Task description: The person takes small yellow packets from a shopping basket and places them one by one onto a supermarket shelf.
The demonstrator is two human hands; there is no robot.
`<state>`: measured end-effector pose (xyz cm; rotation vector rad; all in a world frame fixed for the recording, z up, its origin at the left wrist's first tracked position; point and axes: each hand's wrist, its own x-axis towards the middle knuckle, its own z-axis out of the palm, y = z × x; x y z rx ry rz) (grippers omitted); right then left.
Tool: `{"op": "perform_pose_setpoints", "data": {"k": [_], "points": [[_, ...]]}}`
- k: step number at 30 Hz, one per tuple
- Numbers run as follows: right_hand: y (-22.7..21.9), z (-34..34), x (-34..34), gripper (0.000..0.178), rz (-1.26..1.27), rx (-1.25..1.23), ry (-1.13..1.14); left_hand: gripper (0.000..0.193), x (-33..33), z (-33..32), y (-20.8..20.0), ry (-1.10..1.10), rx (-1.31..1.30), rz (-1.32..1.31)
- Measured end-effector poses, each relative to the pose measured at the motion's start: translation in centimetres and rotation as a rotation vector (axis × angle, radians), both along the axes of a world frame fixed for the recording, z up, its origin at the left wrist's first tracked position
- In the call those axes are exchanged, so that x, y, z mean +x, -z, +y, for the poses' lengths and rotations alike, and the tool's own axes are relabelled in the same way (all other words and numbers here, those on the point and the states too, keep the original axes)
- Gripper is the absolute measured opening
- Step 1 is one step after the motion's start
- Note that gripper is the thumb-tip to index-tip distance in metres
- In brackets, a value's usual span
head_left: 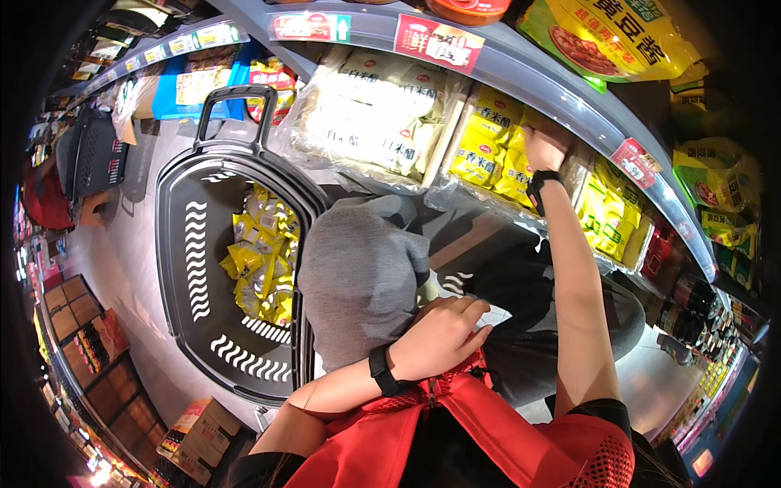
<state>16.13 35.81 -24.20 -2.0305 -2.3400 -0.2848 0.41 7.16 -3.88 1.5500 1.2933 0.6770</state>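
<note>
My right hand (545, 150) reaches into an open carton on the low shelf, among yellow pouches (482, 146) with dark print. Its fingertips go down behind the pouches, so whether they grip one is hidden. My left hand (446, 335) rests over my lap, close to the red vest (390, 423). Its fingers are loosely bent and apart from the thumb, with nothing visible in them. A black shopping basket (195, 342) stands on the floor to my left, its handle upright. Inside lies a heap of small yellow and silvery packets (264, 260).
White pouches (370, 114) fill a plastic-lined carton left of the yellow ones. Above my right arm runs a shelf edge (561, 89) with price tags. Larger yellow bags (610, 41) sit over it. Another dark basket (98, 154) stands far left, and cardboard boxes (199, 439) lie lower left.
</note>
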Motion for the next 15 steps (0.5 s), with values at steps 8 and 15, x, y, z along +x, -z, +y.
{"op": "perform_pose_setpoints", "data": {"k": [8, 15], "points": [[2.7, -0.1, 1.4, 0.058, -0.005, -0.501, 0.039, 0.026, 0.4, 0.0, 0.8, 0.013, -0.033, 0.093], [2.6, -0.2, 4.5, 0.058, -0.031, -0.442, 0.138, 0.027, 0.9, 0.0, 0.6, 0.060, -0.002, 0.181]]}}
